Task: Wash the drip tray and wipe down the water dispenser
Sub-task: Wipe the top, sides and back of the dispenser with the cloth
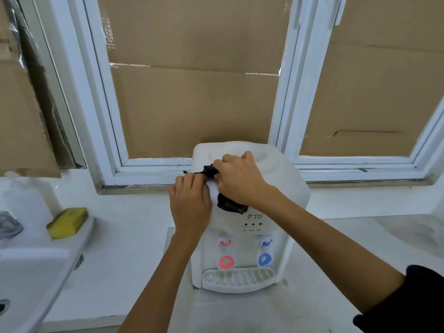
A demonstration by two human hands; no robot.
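— What does the room look like?

— A white surface (125, 272) runs under a white-framed window (101, 131) whose panes are backed with brown cardboard (197, 97). At the left edge a white sink (36, 280) juts in, with a yellow sponge (67, 222) lying on its rim.

— And the appliance?

— A white tabletop water dispenser (276, 195) stands on the surface just below the sill, a red tap (225, 260) and a blue tap (264, 259) on its front. The slotted drip tray (237, 277) sits in place at the foot of the dispenser, under both taps.

— The hands?

— Both work the upper front-left corner of the dispenser. The right hand (237, 179) has its fingers curled around a black cloth (229, 205), pressing it against the casing; the left hand (189, 205) is just beside it, fingers bent over one end of the same cloth.

— What can't be made out?

— The sink is cut off by the frame, only part of its drain showing. A pale bottle (21, 198) and a clear object behind the sponge are washed out by glare. The dispenser's lettering is partly covered by the cloth, and a dark sleeve (413, 304) enters only at the lower right corner.
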